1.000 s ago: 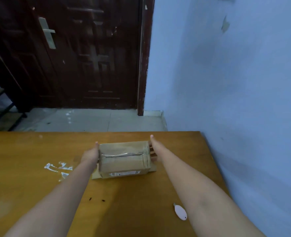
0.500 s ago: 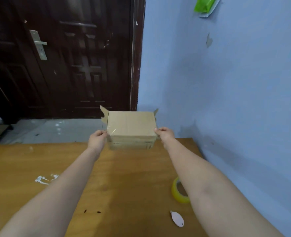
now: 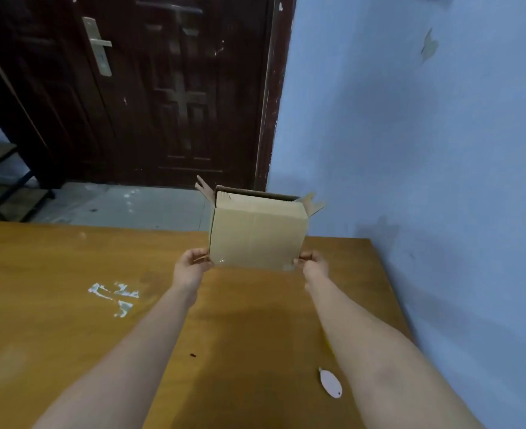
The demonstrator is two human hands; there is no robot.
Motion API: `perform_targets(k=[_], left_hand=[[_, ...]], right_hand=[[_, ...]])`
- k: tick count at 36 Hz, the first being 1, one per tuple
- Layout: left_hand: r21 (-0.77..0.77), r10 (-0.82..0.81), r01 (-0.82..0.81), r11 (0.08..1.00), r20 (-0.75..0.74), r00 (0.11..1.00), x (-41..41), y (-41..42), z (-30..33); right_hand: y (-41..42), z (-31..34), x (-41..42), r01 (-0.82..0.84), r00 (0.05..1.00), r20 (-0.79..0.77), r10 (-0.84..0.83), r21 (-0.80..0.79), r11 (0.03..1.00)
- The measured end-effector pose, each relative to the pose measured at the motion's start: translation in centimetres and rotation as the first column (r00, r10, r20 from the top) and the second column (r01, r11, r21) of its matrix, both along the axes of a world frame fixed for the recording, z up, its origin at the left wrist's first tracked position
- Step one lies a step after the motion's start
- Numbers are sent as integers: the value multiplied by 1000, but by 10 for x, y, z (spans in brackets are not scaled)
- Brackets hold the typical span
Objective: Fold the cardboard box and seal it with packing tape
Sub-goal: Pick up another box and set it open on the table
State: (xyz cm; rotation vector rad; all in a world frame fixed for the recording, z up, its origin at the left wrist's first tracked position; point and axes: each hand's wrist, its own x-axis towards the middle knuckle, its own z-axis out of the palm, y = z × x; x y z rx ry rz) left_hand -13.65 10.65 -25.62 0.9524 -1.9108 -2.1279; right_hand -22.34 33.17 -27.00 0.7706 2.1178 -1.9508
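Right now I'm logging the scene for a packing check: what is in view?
cardboard box: one, tan, held up over the table's far edge, top flaps open
table: one, orange-brown wood, foreground
white smears: one patch, table left
white tag: one, table right
door: one, dark brown, behind
wall: one, blue, right
left hand: one, grips the box's lower left corner
right hand: one, grips the lower right corner
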Motion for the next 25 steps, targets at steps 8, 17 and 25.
perform_targets(k=[8, 17, 25], left_hand=[[-10, 5, -4, 1000, 135, 991, 22, 6, -35], [-52, -48, 68, 996, 316, 948, 43, 7, -90], [-63, -93, 129, 990, 397, 913, 41, 5, -104]], right_hand=[[4, -51, 25, -10, 991, 132, 11, -9, 1000], [21, -101, 51, -95, 955, 286, 74, 59, 994], [23, -109, 58, -280, 919, 339, 200, 206, 937]])
